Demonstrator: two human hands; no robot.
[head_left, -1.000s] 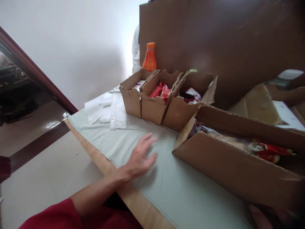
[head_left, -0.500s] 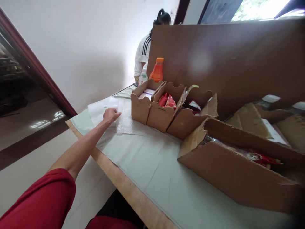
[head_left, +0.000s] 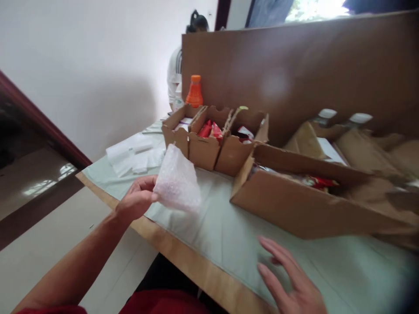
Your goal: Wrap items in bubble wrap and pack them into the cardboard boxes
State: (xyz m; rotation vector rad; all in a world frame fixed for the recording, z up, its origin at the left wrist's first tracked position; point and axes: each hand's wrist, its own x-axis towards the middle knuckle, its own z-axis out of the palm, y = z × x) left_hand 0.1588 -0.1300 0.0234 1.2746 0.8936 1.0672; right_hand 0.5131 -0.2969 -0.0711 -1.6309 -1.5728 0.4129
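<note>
My left hand (head_left: 139, 196) pinches the left edge of a clear bubble wrap bag (head_left: 178, 181) and holds it up above the table. The bag is tilted and looks flat; whether anything lies inside cannot be made out. Low on the right, my right hand (head_left: 291, 279) is over the table cover with its thumb and fingers apart, holding nothing. Farther back, more white and clear wrapping sheets (head_left: 131, 152) lie loosely on the table's left end.
Cardboard bins (head_left: 204, 150) with red packets stand behind the bag. A longer cardboard box (head_left: 294, 200) sits to the right. An orange bottle (head_left: 195, 92) stands at the back, before a tall cardboard panel (head_left: 278, 65). Beyond it is a person in white (head_left: 174, 72).
My left hand has lifted the bubble wrap bag from the table and brought it nearer. My right hand has come into view at the lower right. The camera view has shifted rightward.
</note>
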